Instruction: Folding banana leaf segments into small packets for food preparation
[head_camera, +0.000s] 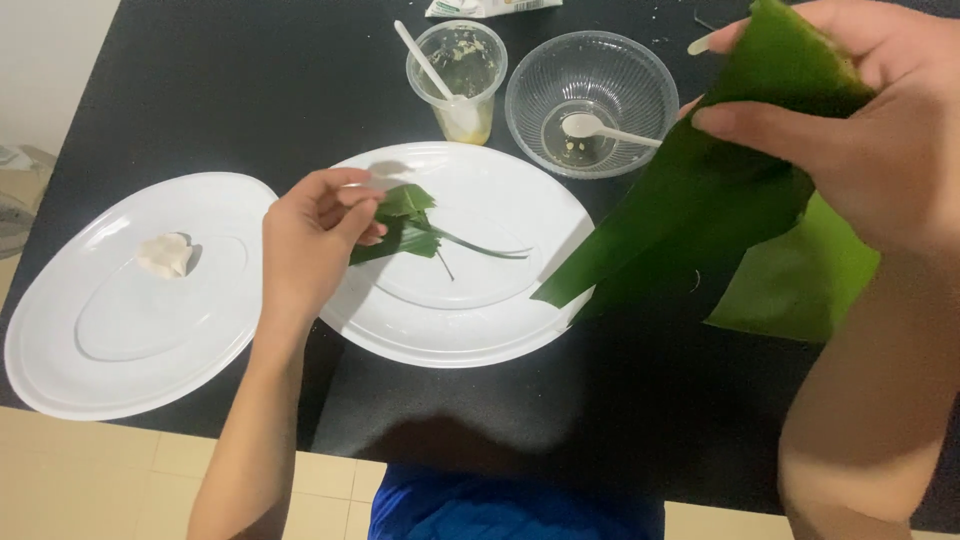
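Two hands over black surface (200, 90), left hand (310, 240) fingers pinching small leaf scraps (405, 225) on white plate (520, 320), right hand (860, 130) fingers clamped on large green leaf (690, 220).

Two bare hands in view, left hand (315, 235) and right hand (880, 130). No gloves, rings, watch or bracelet seen on either. Both forearms bare to frame edge; no sleeves showed on them. Fingernails short, unpainted where visible. Right forearm filled lower right corner, close to camera, looked bulkier than left. Bright blue garment (510, 505) showed at bottom centre, cloth creased in soft folds, plain, no pattern or print discernible. Rest of body out of frame.
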